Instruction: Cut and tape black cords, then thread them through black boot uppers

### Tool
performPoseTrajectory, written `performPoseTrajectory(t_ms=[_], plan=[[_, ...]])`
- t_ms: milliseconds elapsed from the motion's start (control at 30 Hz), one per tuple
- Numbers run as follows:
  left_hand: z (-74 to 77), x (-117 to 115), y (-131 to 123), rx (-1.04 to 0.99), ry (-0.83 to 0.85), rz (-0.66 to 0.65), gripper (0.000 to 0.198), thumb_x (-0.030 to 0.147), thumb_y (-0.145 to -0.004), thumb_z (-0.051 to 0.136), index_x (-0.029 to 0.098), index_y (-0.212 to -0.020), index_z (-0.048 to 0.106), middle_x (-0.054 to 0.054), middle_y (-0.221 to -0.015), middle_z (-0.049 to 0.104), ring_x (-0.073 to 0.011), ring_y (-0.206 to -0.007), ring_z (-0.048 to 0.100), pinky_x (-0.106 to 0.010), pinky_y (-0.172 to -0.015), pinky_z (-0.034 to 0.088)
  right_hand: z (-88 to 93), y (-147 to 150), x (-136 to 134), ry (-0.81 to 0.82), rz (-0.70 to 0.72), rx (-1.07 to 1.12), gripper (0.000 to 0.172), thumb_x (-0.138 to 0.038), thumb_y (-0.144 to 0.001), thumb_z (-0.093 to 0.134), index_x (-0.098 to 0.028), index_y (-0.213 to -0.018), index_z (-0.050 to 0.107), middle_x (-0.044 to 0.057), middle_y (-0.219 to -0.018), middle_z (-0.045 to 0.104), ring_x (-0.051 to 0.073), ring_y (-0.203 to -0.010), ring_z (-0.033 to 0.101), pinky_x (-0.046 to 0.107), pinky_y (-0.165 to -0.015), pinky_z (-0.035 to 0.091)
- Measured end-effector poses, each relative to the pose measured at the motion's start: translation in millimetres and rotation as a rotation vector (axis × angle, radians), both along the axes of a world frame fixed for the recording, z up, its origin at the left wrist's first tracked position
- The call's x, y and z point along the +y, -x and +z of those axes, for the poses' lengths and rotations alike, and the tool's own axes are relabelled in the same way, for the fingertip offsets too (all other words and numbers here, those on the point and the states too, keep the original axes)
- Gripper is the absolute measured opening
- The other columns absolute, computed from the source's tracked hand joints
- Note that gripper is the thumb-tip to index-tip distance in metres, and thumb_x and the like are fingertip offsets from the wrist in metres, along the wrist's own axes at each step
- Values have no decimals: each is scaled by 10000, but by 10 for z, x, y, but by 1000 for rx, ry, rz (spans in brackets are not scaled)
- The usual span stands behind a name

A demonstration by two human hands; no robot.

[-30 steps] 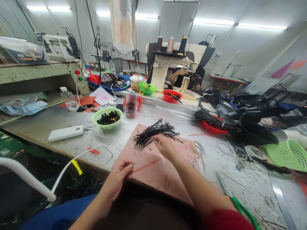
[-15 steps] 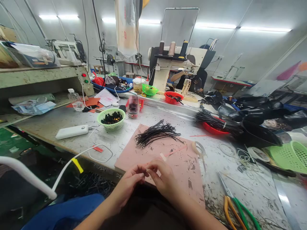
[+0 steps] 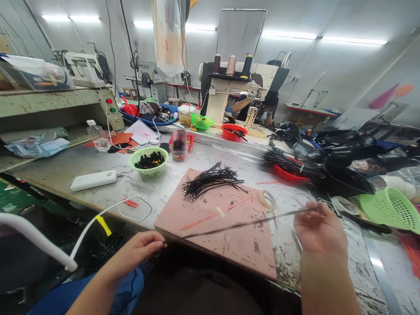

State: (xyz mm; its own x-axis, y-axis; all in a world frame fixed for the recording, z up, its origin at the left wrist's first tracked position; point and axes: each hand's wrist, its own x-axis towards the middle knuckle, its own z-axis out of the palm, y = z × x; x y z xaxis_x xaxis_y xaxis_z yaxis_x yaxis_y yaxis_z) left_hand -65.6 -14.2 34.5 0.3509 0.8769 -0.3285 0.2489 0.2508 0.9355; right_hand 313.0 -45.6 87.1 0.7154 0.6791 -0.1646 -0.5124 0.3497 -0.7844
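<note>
My left hand (image 3: 139, 249) and my right hand (image 3: 320, 229) hold the two ends of a thin black cord (image 3: 239, 224), stretched taut above a pink mat (image 3: 223, 227) at the table's front edge. Both hands are closed in a pinch on the cord. A loose bundle of black cords (image 3: 211, 179) lies at the mat's far side. An orange strip (image 3: 216, 213) lies across the mat.
A green basket (image 3: 149, 162) with dark pieces and a white power bank (image 3: 93, 179) sit to the left. A red bowl (image 3: 288, 173) of cords, a tape roll (image 3: 267, 199) and a green basket (image 3: 390, 208) sit right. Another person works at a far sewing machine (image 3: 243, 87).
My hands were together near the mat's front edge; now they have pulled apart, the right hand far to the right, drawing the black cord out straight between them.
</note>
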Motion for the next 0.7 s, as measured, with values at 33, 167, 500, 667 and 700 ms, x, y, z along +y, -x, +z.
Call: performPoseTrajectory(t_ms=[33, 167, 500, 667, 700], plan=[[15, 8, 69, 28, -12, -14, 226, 398, -629, 688, 172, -627, 679, -28, -602, 604, -145, -556, 454, -215, -506, 350, -14, -18, -31, -5, 1, 49, 187, -189, -716, 599, -180, -622, 438, -90, -473, 496, -10, -324, 397, 71, -352, 363], [148, -2, 218, 151, -144, -63, 269, 422, -655, 637, 181, -537, 624, -7, -560, 533, -146, -539, 440, -222, -515, 365, -116, 7, -132, -152, 358, -180, 352, -542, -675, 645, -199, -669, 569, -94, -340, 410, 29, -264, 289, 137, -305, 322], [464, -239, -384, 369, -275, -546, 114, 281, -757, 502, 191, -744, 570, 27, -712, 566, -136, -683, 497, -215, -643, 376, -74, 1253, -13, -124, 1418, -1269, 417, -424, -886, 405, -191, -1214, 512, 87, -1172, 603, 195, -1053, 549, 329, -896, 418], [569, -243, -65, 407, -339, -452, 186, 349, -776, 465, 191, -692, 518, 33, -643, 507, -129, -621, 466, -209, -583, 367, 114, 1082, -8, 63, 1506, -1608, 297, -346, -874, 440, -161, -851, 671, 39, -717, 670, 142, -644, 574, 231, -602, 412], [574, -226, 83, 430, -362, -391, 210, 370, -776, 449, 191, -689, 514, 24, -654, 514, -138, -635, 475, -214, -596, 381, 151, 930, -29, 94, 1509, -1637, 303, -354, -870, 450, -158, -821, 676, 38, -690, 664, 139, -618, 567, 229, -581, 402]])
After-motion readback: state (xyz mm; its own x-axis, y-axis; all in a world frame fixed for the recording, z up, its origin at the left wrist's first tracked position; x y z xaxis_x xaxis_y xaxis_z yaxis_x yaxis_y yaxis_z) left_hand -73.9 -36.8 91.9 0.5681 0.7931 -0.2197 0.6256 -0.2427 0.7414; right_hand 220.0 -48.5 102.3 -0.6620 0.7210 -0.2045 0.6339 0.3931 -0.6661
